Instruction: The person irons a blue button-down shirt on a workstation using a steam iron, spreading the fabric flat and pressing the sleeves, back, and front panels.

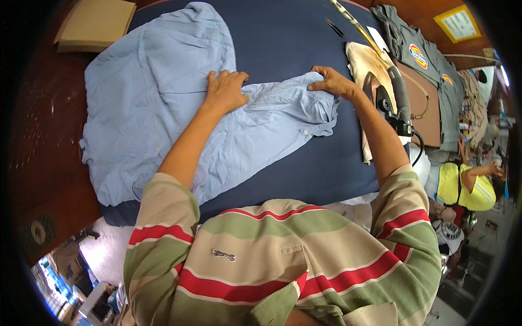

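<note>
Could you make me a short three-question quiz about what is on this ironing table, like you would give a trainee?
1. True or false: both hands rest on the light blue shirt.
2. Which thing stands nearest the right hand? A) the electric iron B) the cardboard box C) the grey shirt
3. What colour is the padded ironing surface under the shirt?

Key
1. True: the left hand presses flat on the shirt's middle, and the right hand grips its bunched edge.
2. A: the iron stands just to the right of that hand, on a cream cloth.
3. Dark navy blue.
</note>
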A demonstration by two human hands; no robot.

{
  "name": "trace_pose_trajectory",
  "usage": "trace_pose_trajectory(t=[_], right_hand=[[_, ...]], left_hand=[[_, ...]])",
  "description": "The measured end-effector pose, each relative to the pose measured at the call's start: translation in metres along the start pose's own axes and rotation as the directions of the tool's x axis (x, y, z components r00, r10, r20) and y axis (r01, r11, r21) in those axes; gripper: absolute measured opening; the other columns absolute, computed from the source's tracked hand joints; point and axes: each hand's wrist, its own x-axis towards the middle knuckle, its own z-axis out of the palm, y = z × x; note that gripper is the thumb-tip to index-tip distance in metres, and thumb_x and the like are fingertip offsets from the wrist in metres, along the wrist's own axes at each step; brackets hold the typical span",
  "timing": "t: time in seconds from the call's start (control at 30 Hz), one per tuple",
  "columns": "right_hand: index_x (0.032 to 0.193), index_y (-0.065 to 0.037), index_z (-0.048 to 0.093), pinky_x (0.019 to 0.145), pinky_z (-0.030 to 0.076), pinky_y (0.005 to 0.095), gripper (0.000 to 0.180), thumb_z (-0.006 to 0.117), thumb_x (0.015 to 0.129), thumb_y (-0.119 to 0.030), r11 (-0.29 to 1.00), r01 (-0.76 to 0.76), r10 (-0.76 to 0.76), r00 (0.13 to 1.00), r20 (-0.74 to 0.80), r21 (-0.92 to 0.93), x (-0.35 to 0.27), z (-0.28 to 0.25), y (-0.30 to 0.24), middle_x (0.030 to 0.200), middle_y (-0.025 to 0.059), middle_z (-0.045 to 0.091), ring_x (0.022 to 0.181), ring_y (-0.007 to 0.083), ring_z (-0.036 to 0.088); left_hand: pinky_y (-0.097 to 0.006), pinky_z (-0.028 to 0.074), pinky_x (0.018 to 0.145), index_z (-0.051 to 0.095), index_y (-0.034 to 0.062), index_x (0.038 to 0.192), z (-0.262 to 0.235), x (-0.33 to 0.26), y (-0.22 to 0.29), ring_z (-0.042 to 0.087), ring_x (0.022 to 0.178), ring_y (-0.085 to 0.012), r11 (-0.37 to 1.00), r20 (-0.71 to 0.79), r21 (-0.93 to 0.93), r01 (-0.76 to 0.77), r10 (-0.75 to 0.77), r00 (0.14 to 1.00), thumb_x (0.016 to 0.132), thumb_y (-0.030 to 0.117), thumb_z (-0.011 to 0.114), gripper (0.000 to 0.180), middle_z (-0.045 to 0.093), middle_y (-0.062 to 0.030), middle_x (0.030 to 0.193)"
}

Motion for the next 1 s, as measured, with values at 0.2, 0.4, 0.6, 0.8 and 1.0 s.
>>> trace_pose_trajectory(t=[0.2, 0.4, 0.6, 0.8, 1.0], right_hand=[[0.104, -0.011, 0.061, 0.075, 0.046, 0.0381, 0.037, 0.072, 0.069, -0.019, 0.422, -0.344, 0.218, 0.937, -0.275, -0.839, -0.003, -0.017, -0.008, 0.089, 0.0081, 0.066, 0.083, 0.0234, 0.063], [0.107, -0.013, 0.058, 0.083, 0.041, 0.0410, 0.036, 0.068, 0.073, -0.019, 0.528, -0.252, -0.579, 0.592, -0.561, -0.811, -0.031, 0.022, -0.004, 0.104, 0.0109, 0.058, 0.097, 0.0280, 0.054], [0.099, -0.013, 0.058, 0.086, 0.036, 0.0384, 0.030, 0.069, 0.073, -0.022, 0.643, 0.203, -0.475, 0.862, -0.177, -0.738, -0.098, 0.096, 0.011, 0.108, 0.0031, 0.054, 0.097, 0.0237, 0.049], [0.082, -0.013, 0.056, 0.088, 0.034, 0.0431, 0.009, 0.063, 0.078, -0.017, 0.517, 0.179, -0.432, 0.899, -0.075, -0.837, -0.108, 0.087, 0.016, 0.089, 0.0004, 0.054, 0.091, 0.0205, 0.050], [0.082, -0.009, 0.055, 0.083, 0.038, 0.0410, 0.007, 0.054, 0.083, -0.016, 0.748, -0.003, -0.351, 0.846, -0.400, -0.663, -0.079, 0.090, -0.023, 0.080, 0.0075, 0.054, 0.087, 0.0245, 0.052]], left_hand=[[-0.057, 0.023, 0.098, 0.063, 0.0094, 0.103, -0.017, 0.014, 0.008, 0.050, 0.108, -0.0268, 0.975, 0.251, 0.205, 0.091, -0.142, 0.957, 0.069, 0.028, 0.059, 0.039, 0.061, -0.0081, 0.105], [-0.056, 0.027, 0.095, 0.063, 0.0113, 0.107, -0.016, 0.014, 0.016, 0.049, 0.109, -0.0257, 0.949, 0.133, 0.294, 0.112, -0.156, 0.979, 0.071, 0.029, 0.061, 0.041, 0.056, -0.0075, 0.113], [-0.049, 0.034, 0.090, 0.058, 0.0128, 0.106, 0.029, 0.043, 0.044, 0.050, 0.103, -0.0258, 0.997, -0.051, -0.027, -0.070, 0.069, 0.996, 0.076, 0.026, 0.060, 0.033, 0.055, -0.0075, 0.104], [-0.045, 0.036, 0.087, 0.055, 0.0125, 0.105, 0.050, 0.059, 0.054, 0.052, 0.100, -0.0254, 0.995, -0.087, 0.024, -0.094, 0.096, 0.992, 0.081, 0.024, 0.056, 0.026, 0.056, -0.0057, 0.103], [-0.045, 0.036, 0.085, 0.059, 0.0097, 0.095, 0.014, 0.037, 0.008, 0.056, 0.094, -0.0247, 0.985, -0.049, -0.085, -0.151, 0.148, 0.988, 0.083, 0.033, 0.054, 0.027, 0.062, -0.0065, 0.099]])
